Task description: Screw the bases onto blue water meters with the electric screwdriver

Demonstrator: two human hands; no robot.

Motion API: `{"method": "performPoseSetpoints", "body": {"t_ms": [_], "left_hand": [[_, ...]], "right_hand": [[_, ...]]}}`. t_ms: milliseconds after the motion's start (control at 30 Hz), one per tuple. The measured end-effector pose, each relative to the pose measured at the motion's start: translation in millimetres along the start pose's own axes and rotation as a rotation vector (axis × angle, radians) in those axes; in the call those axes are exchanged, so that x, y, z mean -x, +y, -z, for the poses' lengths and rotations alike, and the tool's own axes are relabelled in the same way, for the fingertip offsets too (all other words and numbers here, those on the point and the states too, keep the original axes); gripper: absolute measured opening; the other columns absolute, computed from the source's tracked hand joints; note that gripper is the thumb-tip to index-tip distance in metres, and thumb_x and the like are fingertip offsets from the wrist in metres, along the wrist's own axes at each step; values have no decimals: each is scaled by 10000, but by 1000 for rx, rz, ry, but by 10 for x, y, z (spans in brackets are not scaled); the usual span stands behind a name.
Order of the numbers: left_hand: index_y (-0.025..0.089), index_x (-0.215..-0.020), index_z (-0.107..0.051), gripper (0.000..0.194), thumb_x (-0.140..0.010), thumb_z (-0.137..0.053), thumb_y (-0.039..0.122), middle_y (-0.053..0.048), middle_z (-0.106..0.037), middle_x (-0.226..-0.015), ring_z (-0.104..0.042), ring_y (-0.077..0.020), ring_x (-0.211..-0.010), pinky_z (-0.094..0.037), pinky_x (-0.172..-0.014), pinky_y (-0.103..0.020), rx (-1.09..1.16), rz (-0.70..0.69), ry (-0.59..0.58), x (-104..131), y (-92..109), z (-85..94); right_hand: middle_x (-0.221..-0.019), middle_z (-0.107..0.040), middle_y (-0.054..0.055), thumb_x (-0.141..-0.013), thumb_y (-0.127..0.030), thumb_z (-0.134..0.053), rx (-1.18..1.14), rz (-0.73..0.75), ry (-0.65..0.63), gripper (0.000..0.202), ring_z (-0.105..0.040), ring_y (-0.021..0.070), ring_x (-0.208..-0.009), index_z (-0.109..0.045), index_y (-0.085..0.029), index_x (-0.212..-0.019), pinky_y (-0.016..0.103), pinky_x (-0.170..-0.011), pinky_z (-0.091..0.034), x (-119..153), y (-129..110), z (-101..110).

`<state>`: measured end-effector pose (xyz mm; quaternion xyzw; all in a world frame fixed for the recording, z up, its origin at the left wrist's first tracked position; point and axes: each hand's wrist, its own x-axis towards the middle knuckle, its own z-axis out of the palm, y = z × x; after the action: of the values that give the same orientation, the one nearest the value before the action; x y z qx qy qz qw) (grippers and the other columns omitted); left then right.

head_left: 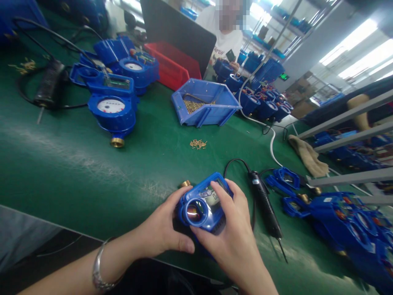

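A blue water meter (pixel 211 219) with a round opening and a small display window is held between both hands at the table's near edge. My left hand (pixel 167 225) grips its left side, thumb below and fingers partly hidden behind the body. Across the top and right side lies my right hand (pixel 231 221), its index finger over the display window and its thumb at the lower front. A brass fitting (pixel 185 184) pokes out behind the meter. To the right, a black electric screwdriver (pixel 265 200) lies on the table with its bit pointing toward me.
Small brass screws (pixel 198 144) lie in a pile before a blue bin (pixel 211 114) of screws, with a red bin (pixel 168 67) behind. Water meters (pixel 112 106) stand left beside another electric screwdriver (pixel 49 84). More meters (pixel 344 221) crowd the right. A person (pixel 225 37) sits opposite.
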<state>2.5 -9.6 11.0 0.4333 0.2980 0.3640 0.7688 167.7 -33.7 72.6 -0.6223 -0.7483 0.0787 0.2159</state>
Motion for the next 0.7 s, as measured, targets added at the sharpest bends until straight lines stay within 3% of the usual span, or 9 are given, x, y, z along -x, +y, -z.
{"method": "performPoseSetpoints", "body": {"t_ms": [100,233,433,567,633,700], "left_hand": [[171,-1340,-266,1037,-524,-758,580,-166,-451,-1344,-449,-314,-1221,-349,-1041,-432,82,13,-16,8,24,-33],[163,-1306,-318,889,-632,-649,640,-168,-369,-1413,-432,-329,-1231,-406,-989,-410,96,24,52,21,62,-83],[161,-1272,-351,826,-655,-633,632,-138,-473,-1316,-440,-301,-1208,-378,-995,-380,16,54,133,19,132,-163],[162,-1244,-382,708,-690,-647,515,-115,-499,-1277,-462,-281,-1166,-402,-949,-358,20,110,237,9,168,-234],[161,-1233,-393,672,-689,-647,462,-110,-520,-1248,-475,-276,-1144,-410,-929,-354,23,118,281,-2,176,-263],[154,-1217,-415,646,-681,-646,431,-111,-550,-1201,-481,-280,-1130,-411,-917,-356,6,105,306,-17,179,-282]], "right_hand": [[-1326,-294,147,-666,-334,-702,26,8,-7,663,-366,338,-1217,-419,-237,-1257,556,-972,-382,4,-9,13],[-1311,-308,150,-677,-344,-698,59,19,-40,633,-382,343,-1207,-439,-244,-1246,560,-954,-399,4,-20,43],[-1304,-324,206,-640,-339,-748,46,5,-34,686,-424,363,-1186,-448,-179,-1236,565,-918,-436,48,-13,-29],[-1389,-239,275,-578,-402,-799,64,103,-91,872,-326,439,-1257,-393,-146,-1306,615,-924,-397,101,63,68],[-1382,-310,253,-655,-491,-721,-29,109,-179,752,-342,427,-1256,-443,-166,-1274,624,-936,-372,35,147,184],[-1248,-506,190,-792,-505,-570,-207,-46,-209,508,-481,348,-1160,-508,-180,-1178,574,-935,-395,-129,246,275]]}}
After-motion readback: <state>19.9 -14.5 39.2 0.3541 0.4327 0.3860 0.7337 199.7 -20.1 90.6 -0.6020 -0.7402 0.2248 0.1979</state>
